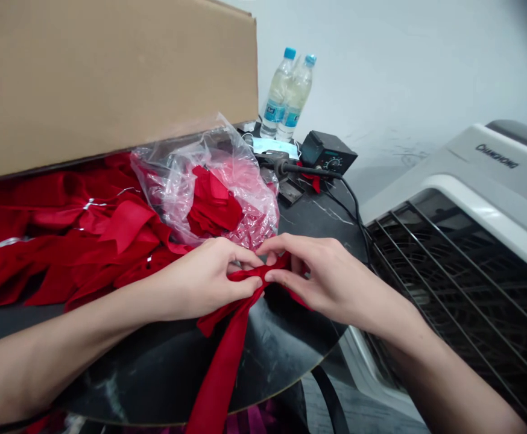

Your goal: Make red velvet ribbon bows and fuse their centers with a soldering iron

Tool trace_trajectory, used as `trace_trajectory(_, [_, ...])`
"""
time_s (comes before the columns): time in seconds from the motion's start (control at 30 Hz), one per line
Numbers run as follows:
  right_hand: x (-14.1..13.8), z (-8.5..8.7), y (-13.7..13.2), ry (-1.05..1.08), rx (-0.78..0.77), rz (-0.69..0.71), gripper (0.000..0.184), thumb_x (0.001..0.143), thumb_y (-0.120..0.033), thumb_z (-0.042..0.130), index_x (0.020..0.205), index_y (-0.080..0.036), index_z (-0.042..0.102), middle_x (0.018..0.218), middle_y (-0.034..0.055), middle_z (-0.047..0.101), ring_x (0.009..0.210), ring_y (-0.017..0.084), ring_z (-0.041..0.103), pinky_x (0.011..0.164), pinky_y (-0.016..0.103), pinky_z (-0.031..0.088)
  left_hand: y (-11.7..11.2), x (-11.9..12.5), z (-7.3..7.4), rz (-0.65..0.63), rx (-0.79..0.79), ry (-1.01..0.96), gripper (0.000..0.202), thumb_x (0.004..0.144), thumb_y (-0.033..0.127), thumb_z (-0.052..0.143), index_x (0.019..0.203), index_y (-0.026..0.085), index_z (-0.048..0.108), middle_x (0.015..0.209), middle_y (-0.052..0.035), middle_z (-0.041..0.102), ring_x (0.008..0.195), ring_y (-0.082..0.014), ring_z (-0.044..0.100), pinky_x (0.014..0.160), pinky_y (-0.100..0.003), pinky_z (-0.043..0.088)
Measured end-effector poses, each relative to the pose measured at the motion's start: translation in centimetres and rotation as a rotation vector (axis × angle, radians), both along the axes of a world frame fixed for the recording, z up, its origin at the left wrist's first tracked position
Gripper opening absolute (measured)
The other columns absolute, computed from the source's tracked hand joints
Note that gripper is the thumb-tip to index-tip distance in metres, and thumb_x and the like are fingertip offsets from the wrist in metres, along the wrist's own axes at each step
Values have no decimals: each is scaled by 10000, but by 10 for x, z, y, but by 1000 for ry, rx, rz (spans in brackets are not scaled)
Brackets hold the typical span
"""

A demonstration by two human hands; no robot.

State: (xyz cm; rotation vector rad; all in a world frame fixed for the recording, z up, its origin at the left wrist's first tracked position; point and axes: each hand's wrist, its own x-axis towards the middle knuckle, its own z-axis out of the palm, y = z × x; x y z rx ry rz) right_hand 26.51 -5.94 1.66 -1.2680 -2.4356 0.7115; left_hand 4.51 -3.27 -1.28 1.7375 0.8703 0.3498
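Observation:
Both hands meet over the front of a dark round table, pinching one red ribbon (227,361). My left hand (218,274) closes thumb and fingers on its gathered middle. From the other side, my right hand (315,271) grips the same gathered part, the two thumb tips almost touching. One long tail of the ribbon hangs over the table edge toward me. Shorter ends stick out under both hands. Just beyond the hands lies a clear plastic bag (168,187) with folded red fabric pieces (216,202) in it.
Red ribbon bows with silvery ties (110,223) are heaped at left before a large cardboard box (119,78). Water bottles (286,96), a blue face mask (275,147) and a black box with a dial (329,154) stand behind. A grilled white appliance (462,241) is at right.

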Motion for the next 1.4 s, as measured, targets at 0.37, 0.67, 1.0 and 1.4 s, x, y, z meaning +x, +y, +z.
trace_trajectory(0.37, [3,7,6,96,16,-82,121,983,-299,684,1073,-287,765,913,-77,764,677,93,565,638,244,428,1,0,4,46,-55,5,187,867,326,688,825,196,815,832,-13,814,810,-224,728,745,-264,506])
trace_trajectory(0.67, [7,8,11,-21,69,47,61,963,-332,728,1001,-308,769,928,-59,766,946,177,594,918,373,413,0,-1,3,73,-109,-61,184,868,268,677,918,228,850,872,11,831,875,-242,765,686,-246,515])
trace_trajectory(1.0, [-1,7,5,64,249,-34,118,927,-159,727,1003,-247,745,1015,-12,757,1007,200,610,941,380,460,7,1,-8,125,-257,-108,113,773,279,807,844,196,834,840,-29,833,853,-242,788,737,-246,580])
trace_trajectory(1.4, [-10,-28,-25,-165,682,-109,83,992,-171,638,935,-146,694,847,52,700,745,184,570,691,361,473,2,4,-3,378,-142,-142,205,729,369,857,772,169,842,722,-45,800,622,-195,715,537,-222,522])
